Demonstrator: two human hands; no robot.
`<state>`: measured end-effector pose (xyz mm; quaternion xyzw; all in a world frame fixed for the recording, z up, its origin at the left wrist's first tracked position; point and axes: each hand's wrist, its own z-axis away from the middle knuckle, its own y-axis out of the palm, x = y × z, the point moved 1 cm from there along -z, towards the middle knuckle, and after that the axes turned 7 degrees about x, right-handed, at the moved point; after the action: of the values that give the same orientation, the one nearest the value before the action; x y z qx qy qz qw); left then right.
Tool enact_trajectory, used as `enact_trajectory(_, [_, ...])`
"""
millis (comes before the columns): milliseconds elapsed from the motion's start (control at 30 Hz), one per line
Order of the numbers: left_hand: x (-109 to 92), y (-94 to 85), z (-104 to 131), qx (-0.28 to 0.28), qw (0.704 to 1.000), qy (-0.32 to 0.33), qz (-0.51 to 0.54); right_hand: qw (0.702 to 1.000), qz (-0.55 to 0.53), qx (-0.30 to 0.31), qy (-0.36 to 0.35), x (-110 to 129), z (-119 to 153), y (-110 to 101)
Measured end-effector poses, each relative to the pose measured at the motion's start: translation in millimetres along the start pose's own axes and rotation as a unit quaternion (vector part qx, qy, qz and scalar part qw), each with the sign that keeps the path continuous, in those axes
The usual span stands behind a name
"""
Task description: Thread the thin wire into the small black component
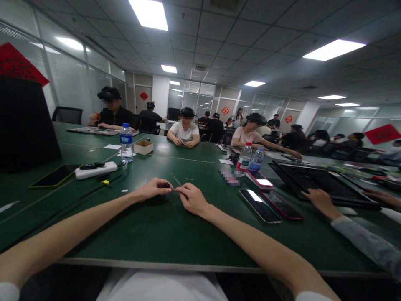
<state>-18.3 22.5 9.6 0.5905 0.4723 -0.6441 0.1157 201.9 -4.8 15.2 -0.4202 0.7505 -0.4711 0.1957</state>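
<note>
Both my hands meet above the green table (140, 238), near the middle of the view. My left hand (154, 189) is closed round a small dark object (164, 185), its thumb and fingers pinched. Just to its right, my right hand (192, 198) pinches the end of a thin pale strip (177, 180), which slants up and to the left from the fingertips. The fingertips of the two hands almost touch. Whether the strip joins the dark object is too small to tell.
Left are a power strip (96, 170), a phone (55, 176), a water bottle (126, 143) and a small box (143, 146). Right are phones (260, 206), bottles (244, 157) and a black tray (326, 179) with another person's hand (321, 201) at it. People sit across the table.
</note>
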Motion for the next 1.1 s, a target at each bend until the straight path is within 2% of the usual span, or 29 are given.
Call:
enact_trajectory(300, [0.3, -0.9, 0.5, -0.009, 1.0, -0.005, -0.005, 1.0, 0.004, -0.006, 0.009, -0.3, 0.4, 0.0])
enact_trajectory(467, [-2.6, -0.2, 0.9, -0.032, 0.999, 0.016, -0.021, 1.0, 0.003, -0.007, 0.017, 0.6, 0.3, -1.0])
enact_trajectory(767, [-5.7, -0.2, 2.0, -0.03, 0.999, 0.007, -0.036, 1.0, 0.003, -0.007, 0.023, 1.3, 0.1, -1.0])
enact_trajectory(1100, [8.9, -0.7, -3.4, -0.032, 0.999, -0.019, -0.008, 1.0, 0.001, 0.003, 0.024, 1.6, 0.4, -2.4])
